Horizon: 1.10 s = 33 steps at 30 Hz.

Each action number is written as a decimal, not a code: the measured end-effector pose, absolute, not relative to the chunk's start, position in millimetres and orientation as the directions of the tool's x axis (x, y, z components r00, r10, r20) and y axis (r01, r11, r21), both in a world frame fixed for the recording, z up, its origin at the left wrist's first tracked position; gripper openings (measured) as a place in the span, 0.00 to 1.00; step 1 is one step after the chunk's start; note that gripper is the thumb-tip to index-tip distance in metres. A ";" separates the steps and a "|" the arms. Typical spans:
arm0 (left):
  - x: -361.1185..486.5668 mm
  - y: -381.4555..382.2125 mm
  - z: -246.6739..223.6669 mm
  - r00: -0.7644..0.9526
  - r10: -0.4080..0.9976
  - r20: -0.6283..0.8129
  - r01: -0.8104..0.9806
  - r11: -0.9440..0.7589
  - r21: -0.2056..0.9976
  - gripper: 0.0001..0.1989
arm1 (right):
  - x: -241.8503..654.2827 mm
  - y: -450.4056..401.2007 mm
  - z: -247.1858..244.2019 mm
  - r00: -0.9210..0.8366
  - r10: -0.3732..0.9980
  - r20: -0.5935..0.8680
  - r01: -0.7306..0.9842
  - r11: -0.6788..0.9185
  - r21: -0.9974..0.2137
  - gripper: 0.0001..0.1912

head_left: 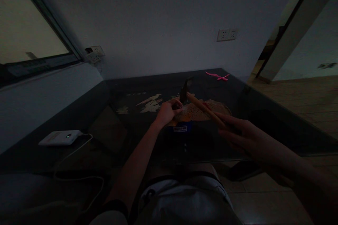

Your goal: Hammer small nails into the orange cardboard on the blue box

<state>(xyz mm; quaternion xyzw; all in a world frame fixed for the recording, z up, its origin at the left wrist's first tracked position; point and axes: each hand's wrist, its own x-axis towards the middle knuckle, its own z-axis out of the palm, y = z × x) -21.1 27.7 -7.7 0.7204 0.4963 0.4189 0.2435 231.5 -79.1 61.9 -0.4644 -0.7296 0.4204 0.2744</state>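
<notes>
My right hand (pixel 235 132) is wrapped round the wooden handle of a hammer (pixel 204 108), whose dark head stands just beyond my left fingertips. My left hand (pixel 169 111) has its fingers bent together at the left end of a speckled tan, flat piece (pixel 196 111). What those fingers pinch, if anything, is too small and dark to make out. Under the near edge of the tan piece a blue object with a white label (pixel 180 129) shows.
A white power bank (pixel 60 137) with a white cable lies on the left of the dark table (pixel 148 142). A pink strip (pixel 218 76) lies near the far right corner. The wall with sockets (pixel 227 34) stands behind.
</notes>
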 end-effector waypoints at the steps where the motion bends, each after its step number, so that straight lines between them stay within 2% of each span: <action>1: -21.3 28.5 -8.5 0.154 0.919 0.364 0.497 -0.391 0.775 0.07 | 230.6 -78.3 60.5 -0.416 0.909 0.002 0.451 0.209 -0.868 0.30; 5: -22.2 31.3 -10.8 0.167 0.920 0.355 0.478 -0.390 0.787 0.10 | 227.7 -76.5 57.5 -0.418 0.908 -0.028 0.471 0.191 -0.861 0.29; 12: -20.0 28.9 -7.0 0.132 0.926 0.354 0.480 -0.372 0.794 0.09 | 228.7 -82.2 66.9 -0.406 0.914 -0.011 0.436 0.183 -0.881 0.28; 17: -19.7 26.1 -3.9 0.152 0.930 0.336 0.482 -0.366 0.796 0.10 | 227.2 -78.1 58.9 -0.425 0.900 -0.101 0.464 0.121 -0.877 0.30; 23: -20.5 32.1 -11.0 0.130 0.927 0.353 0.433 -0.373 0.820 0.09 | 230.1 -84.0 65.5 -0.382 0.923 0.039 0.436 0.217 -0.873 0.28; 30: -21.3 31.2 -10.6 0.149 0.931 0.334 0.451 -0.365 0.815 0.10 | 227.0 -77.0 57.9 -0.457 0.889 -0.038 0.467 0.203 -0.861 0.29; 33: -21.6 32.5 -13.0 0.130 0.929 0.346 0.452 -0.366 0.813 0.09 | 229.5 -76.4 61.3 -0.435 0.899 -0.044 0.465 0.182 -0.867 0.30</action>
